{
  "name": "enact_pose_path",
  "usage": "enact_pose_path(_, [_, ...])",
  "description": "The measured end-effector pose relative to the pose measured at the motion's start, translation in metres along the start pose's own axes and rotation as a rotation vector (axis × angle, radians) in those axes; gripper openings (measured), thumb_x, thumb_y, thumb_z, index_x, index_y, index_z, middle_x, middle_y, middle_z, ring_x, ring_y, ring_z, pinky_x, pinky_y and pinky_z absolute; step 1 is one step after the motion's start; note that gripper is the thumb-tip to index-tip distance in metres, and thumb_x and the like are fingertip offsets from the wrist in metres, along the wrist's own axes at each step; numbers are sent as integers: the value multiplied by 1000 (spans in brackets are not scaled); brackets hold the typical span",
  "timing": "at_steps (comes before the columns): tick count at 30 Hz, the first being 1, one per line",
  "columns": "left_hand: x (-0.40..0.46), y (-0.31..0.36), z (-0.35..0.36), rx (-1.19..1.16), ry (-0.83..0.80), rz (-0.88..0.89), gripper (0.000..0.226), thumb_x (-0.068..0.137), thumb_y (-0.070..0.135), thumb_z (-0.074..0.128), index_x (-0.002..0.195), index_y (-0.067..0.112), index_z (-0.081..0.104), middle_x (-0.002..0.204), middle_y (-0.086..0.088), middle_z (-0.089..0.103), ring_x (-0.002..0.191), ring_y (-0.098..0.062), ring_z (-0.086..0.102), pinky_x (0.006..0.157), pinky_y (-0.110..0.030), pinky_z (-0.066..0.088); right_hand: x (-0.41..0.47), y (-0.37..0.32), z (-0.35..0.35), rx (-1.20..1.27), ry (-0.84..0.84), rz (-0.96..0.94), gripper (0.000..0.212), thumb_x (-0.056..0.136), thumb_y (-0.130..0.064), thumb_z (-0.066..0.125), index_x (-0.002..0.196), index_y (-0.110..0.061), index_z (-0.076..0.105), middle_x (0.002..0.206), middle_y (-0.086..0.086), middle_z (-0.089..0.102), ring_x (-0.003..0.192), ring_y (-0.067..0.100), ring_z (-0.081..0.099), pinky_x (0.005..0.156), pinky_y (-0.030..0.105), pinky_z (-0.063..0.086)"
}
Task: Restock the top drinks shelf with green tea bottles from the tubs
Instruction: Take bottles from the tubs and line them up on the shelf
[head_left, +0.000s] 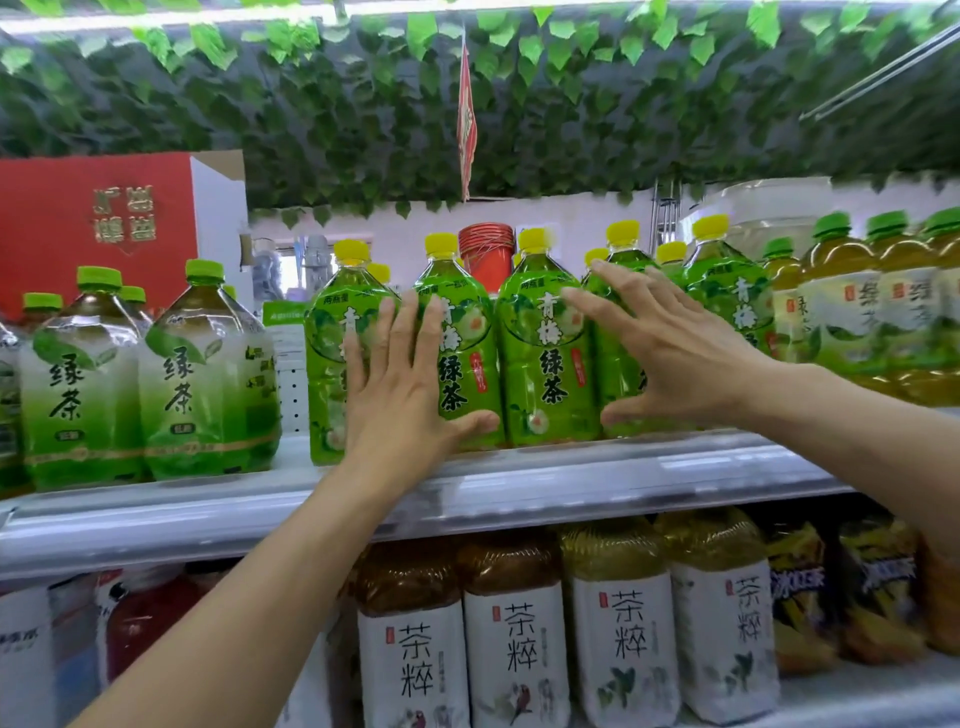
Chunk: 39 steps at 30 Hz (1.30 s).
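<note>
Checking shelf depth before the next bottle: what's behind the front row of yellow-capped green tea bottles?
Behind the front row, more yellow caps show a second row, and a red cup stack stands further back. Their bodies are hidden.

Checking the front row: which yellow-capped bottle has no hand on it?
The third yellow-capped bottle from the left, standing untouched between the left hand and right hand.

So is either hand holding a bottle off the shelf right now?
No: the left hand and right hand lie open against yellow-capped bottles standing on the top shelf.

Bright overhead strip light, motion-blurred, warped edges
</note>
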<state>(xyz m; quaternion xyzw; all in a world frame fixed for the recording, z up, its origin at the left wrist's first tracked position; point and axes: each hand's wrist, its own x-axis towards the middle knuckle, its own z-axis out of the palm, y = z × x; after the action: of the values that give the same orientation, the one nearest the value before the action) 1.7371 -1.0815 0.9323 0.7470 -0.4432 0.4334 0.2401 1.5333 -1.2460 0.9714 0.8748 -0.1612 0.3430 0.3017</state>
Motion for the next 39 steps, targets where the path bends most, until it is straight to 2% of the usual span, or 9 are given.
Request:
enact_pose_path(8, [29, 57, 20, 59, -40, 182, 127, 74, 82, 58, 156, 29, -23, 165, -2, -27, 151, -19, -27, 119, -53, -22, -32, 44, 6, -78, -147, 97, 135, 66, -69, 74, 143, -38, -32, 161, 10, -28, 149, 25, -14, 102, 27, -29])
enact_pose_path(15, [28, 58, 27, 99, -14, 187, 122, 75, 82, 54, 157, 30, -19, 166, -3, -25, 153, -20, -23, 118, -54, -23, -29, 42, 6, -70, -173, 138, 125, 74, -65, 71, 152, -34, -21, 160, 11, -28, 151, 30, -12, 81, 14, -33])
enact_pose_path(19, [24, 55, 33, 72, 26, 211, 119, 75, 82, 54, 158, 31, -15, 167, -3, -21, 153, -19, -20, 120, -53, -21, -29, 46, 12, -16, -122, 109, 125, 73, -65, 72, 153, -35, -20, 161, 11, -27, 151, 29, -12, 91, 21, -34])
enact_pose_path(22, [20, 53, 34, 55, 44, 200, 119, 73, 82, 56, 158, 33, -11, 168, -1, -18, 153, -16, -19, 120, -51, -22, -33, 53, 17, 38, -15, 83, 129, 64, -68, 77, 157, -32, -6, 164, 8, -9, 152, 27, -4, 119, 41, -17])
enact_pose_path(27, [20, 58, 32, 24, 40, 182, 122, 70, 84, 57, 158, 35, -11, 168, 1, -19, 152, -14, -22, 118, -47, -26, -60, 78, 24, 551, 211, 520, 123, 65, -52, 82, 157, -23, 5, 163, 9, 10, 149, 27, 14, 122, 53, 15])
enact_pose_path(30, [21, 62, 33, 13, 42, 148, 123, 68, 84, 59, 160, 31, -4, 168, -2, -13, 154, -16, -17, 120, -51, -22, -71, 86, 32, 859, 41, 695, 121, 70, -49, 80, 157, -27, 0, 163, 9, 19, 146, 29, 27, 118, 51, 22])
enact_pose_path(34, [27, 85, 37, 46, 172, 175, 119, 63, 86, 49, 152, 11, 28, 165, -14, 13, 155, -27, 3, 122, -59, -6, -67, 86, 50, 929, -88, 711, 126, 54, -69, 80, 153, -26, 15, 157, 6, 35, 142, 25, 36, 118, 50, 28])
enact_pose_path(37, [37, 105, 41, 92, 132, 282, 126, 64, 91, 48, 157, 19, 5, 169, -9, -1, 156, -26, -6, 123, -58, -8, -62, 91, 55, 949, -91, 732, 118, 46, -73, 79, 141, -22, 30, 132, -3, 58, 126, 21, 52, 108, 43, 39])
enact_pose_path(39, [43, 114, 45, 87, 70, 340, 125, 67, 89, 52, 157, 33, -14, 168, -1, -16, 154, -22, -19, 121, -55, -16, -59, 93, 57, 971, -123, 748, 121, 49, -74, 79, 144, -23, 25, 136, -4, 51, 129, 22, 47, 109, 46, 36])
